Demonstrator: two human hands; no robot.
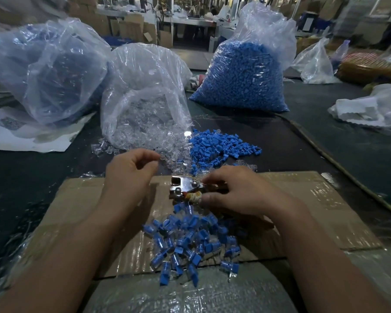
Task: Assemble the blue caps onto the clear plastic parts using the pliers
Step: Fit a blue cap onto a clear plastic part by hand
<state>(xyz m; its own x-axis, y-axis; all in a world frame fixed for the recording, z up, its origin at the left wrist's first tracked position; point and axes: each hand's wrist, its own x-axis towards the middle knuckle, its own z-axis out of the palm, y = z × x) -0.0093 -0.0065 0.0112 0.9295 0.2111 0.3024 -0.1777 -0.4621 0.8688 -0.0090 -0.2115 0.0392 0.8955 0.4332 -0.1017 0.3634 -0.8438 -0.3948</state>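
My right hand (239,195) grips the handles of the metal pliers (184,187), whose shiny head lies on the cardboard sheet (77,199). My left hand (131,172) hovers just left of the pliers head, thumb and fingers curled near the spilled clear plastic parts (174,159); whether it pinches one I cannot tell. Loose blue caps (221,145) lie in a pile beyond the pliers. Assembled pieces with blue caps (190,242) are heaped on the cardboard close to me.
An open bag of clear parts (145,105) stands behind my left hand. A full bag of blue caps (242,77) sits at back right, another large bag (43,71) at back left. White paper (32,136) lies left; crumpled bags (370,107) lie right.
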